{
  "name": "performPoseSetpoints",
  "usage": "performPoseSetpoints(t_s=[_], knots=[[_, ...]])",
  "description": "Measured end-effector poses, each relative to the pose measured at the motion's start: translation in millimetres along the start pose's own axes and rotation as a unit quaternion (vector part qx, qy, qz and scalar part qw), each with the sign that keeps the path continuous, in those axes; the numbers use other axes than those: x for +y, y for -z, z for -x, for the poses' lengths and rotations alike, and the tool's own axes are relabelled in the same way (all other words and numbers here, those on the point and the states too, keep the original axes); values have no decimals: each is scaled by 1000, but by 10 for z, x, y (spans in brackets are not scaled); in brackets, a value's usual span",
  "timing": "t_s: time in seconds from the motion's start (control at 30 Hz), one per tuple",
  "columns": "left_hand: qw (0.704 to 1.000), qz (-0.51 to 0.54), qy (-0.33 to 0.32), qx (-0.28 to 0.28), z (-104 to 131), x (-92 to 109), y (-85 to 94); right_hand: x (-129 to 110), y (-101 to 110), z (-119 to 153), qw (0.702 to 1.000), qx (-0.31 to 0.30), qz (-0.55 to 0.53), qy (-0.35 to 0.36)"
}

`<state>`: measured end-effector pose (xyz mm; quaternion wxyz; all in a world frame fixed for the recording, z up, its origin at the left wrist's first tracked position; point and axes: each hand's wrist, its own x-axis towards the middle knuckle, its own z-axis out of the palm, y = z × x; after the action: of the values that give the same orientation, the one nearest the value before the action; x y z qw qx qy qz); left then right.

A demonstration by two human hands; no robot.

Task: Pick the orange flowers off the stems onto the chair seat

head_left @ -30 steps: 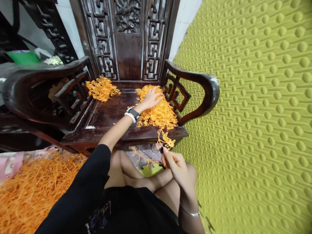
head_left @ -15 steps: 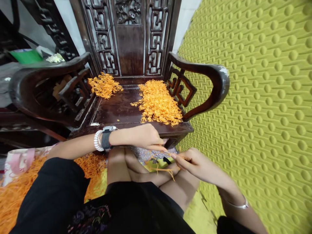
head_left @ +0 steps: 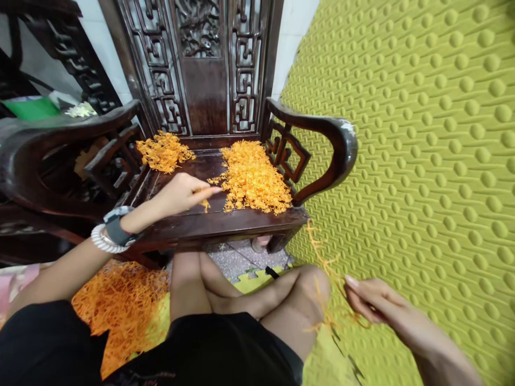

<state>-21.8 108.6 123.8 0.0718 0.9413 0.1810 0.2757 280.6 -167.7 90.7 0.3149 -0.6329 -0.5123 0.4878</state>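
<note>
My left hand (head_left: 181, 193) is over the front of the dark wooden chair seat (head_left: 177, 220), fingers pinched together on a small orange piece (head_left: 205, 206) that hangs below the fingertips. To its right on the seat spreads a large heap of small orange pieces (head_left: 255, 177). A smaller orange heap (head_left: 164, 151) sits at the back left of the seat. Off to the right of my knees, my right hand (head_left: 378, 303) is closed on a thin, branched orange strand (head_left: 317, 246). The strand trails up and left from the fingers, partly blurred.
A big pile of tangled orange strands (head_left: 120, 305) lies at the left of my legs. Curved armrests (head_left: 330, 131) flank the seat. Yellow bumpy foam matting (head_left: 422, 177) fills the right side. A green object (head_left: 32, 108) is at the far left.
My hands have parted. The left moved up and left over the seat with a small orange piece; the right moved right and down with the branched strand. The view has shifted slightly.
</note>
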Motion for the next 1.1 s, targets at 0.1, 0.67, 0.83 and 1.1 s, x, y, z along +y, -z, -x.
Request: performPoseSetpoints(t_s=[0.1,0.67,0.83,1.1], knots=[[997,-51,51,4,-360,-135,-118,10,-6,-32,1000,24,3,8],[972,219,65,56,-878,28,-1134,-31,-264,-525,985,47,-146,77],[877,460,43,-135,101,645,-907,-345,-608,-966,973,-62,-177,138],[861,286,418,42,1756,662,-561,-941,-1146,-1689,960,-223,-53,160]])
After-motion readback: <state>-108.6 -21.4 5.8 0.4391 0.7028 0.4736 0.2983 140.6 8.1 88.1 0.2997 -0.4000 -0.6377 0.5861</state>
